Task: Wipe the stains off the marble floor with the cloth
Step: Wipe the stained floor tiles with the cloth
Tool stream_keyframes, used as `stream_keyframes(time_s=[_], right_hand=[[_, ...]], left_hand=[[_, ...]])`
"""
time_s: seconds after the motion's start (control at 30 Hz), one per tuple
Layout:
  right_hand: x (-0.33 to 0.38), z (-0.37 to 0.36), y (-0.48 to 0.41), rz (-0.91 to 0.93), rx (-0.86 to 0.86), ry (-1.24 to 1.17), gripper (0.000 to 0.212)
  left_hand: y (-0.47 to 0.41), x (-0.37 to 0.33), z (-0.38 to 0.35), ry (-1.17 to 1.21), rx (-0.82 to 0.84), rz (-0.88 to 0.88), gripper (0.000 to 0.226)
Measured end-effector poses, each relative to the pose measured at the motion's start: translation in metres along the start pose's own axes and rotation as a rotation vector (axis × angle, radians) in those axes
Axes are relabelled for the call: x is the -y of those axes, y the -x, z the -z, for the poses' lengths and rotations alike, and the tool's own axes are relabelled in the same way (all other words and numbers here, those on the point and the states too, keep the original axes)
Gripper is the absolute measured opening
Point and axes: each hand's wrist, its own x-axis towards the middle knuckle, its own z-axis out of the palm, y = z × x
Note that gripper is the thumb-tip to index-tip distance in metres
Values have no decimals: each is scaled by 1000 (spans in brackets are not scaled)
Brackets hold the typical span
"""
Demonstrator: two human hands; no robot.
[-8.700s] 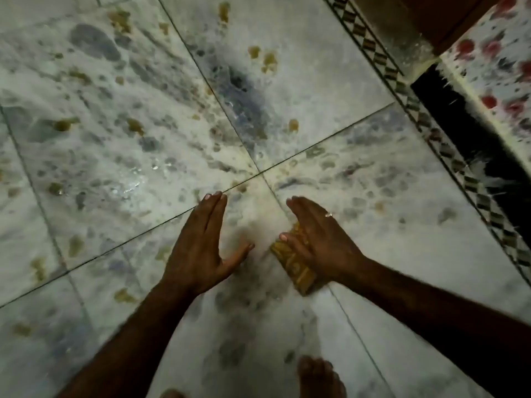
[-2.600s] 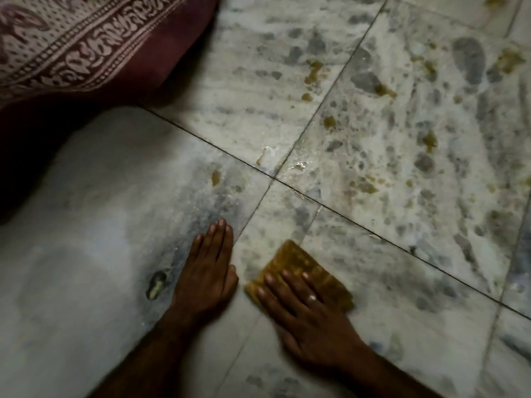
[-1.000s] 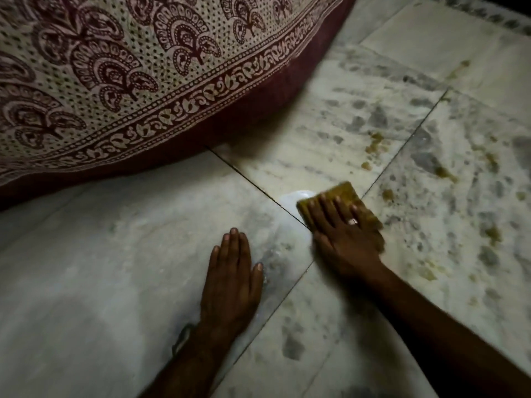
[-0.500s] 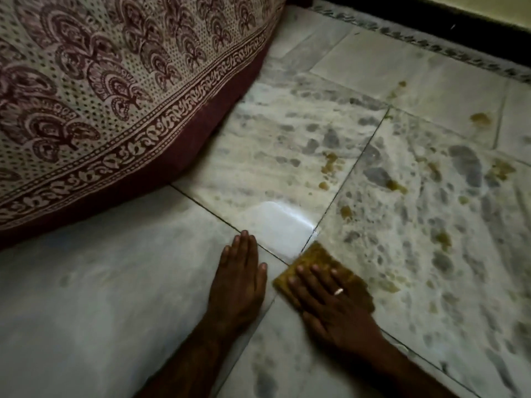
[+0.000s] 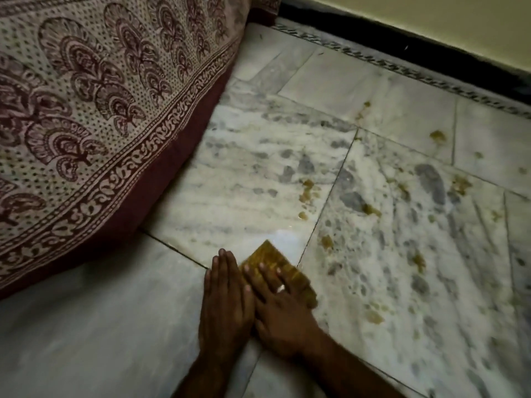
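Note:
A folded yellow-brown cloth [image 5: 268, 255] lies flat on the white marble floor [image 5: 238, 179], near a joint where tiles meet. My right hand [image 5: 280, 305], with a ring on one finger, presses down on the cloth with its fingers spread over it. My left hand [image 5: 225, 301] rests flat on the floor, fingers together, touching the right hand's side; it holds nothing. Yellow-brown stains [image 5: 307, 192] dot the tiles beyond and to the right of the cloth, several more [image 5: 416, 261] farther right.
A patterned maroon and cream bedcover [image 5: 94, 116] hangs down to the floor on the left. A black skirting and pale wall [image 5: 431, 50] run along the far right, with a patterned tile border [image 5: 402, 73] in front of it.
My right hand has slid the cloth a little left, so it now touches my left hand. The view has tilted up, showing more of the wall.

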Motion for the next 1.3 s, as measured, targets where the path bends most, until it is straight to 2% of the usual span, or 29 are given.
stream_keyframes(time_s=[0.07,0.13,0.23,0.3,0.4,0.63,0.87,1.0,1.07,1.13,1.2,1.3], right_hand=[[-2,2,34,51,27,42,61],[-17,8,55,6,39,75,57],[-35,16,54,-248,21,47,56],[-43,24,35,-435,23,15,60],[-58,26,-4,-509,4,38,66],[-59,20,-48,-442,-1,-9,70],[-22,4,12,-73,-105,29,61],[-65,11,40,117,-91,101,62],[-88,13,31,15,-97,96,61],[-104,16,6,-205,-129,62,61],[-113,21,-27,-343,-115,33,66],[-110,28,-78,-296,-53,-16,69]], left_hand=[[0,1,-4,-44,26,4,62],[-2,0,-6,-100,91,38,61],[-8,-9,0,-122,182,125,63],[-9,-13,3,-143,209,119,64],[-9,-15,3,-182,193,111,64],[-7,-13,0,-226,178,104,63],[-7,-10,-2,-235,172,80,61],[-9,-12,1,-242,187,99,64],[-8,-12,1,-253,183,105,65],[-8,-13,1,-258,180,113,66],[-9,-15,0,-271,178,108,65],[-8,-14,-1,-295,160,104,65]])
